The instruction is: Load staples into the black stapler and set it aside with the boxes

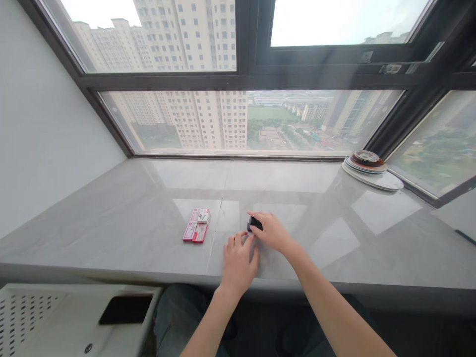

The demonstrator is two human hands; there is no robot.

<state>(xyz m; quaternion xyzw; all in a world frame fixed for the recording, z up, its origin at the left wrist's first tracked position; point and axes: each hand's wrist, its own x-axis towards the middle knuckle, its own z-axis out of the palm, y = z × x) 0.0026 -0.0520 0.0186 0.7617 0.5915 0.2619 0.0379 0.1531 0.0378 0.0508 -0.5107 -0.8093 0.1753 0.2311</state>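
My right hand (pixel 272 231) closes around a small black object (pixel 256 223) on the grey stone sill. Fingers hide part of that object, so its exact kind does not show; a rounded dark end sticks out on its left. Just in front of it, my left hand (pixel 240 260) rests on the sill with fingers bent and apart, holding nothing visible. Its fingertips lie close to the black object and the right fingertips. To the left lie flat red-and-white boxes (pixel 190 231), with a small white box (pixel 203 215) on top showing a dark printed picture.
The grey sill (pixel 111 218) runs under a dark-framed window. A stack of plates or lids (pixel 366 166) stands in the far right corner. Below the front edge at left is a white perforated plastic piece (pixel 70 322) with a black phone-like slab (pixel 126 310) on it.
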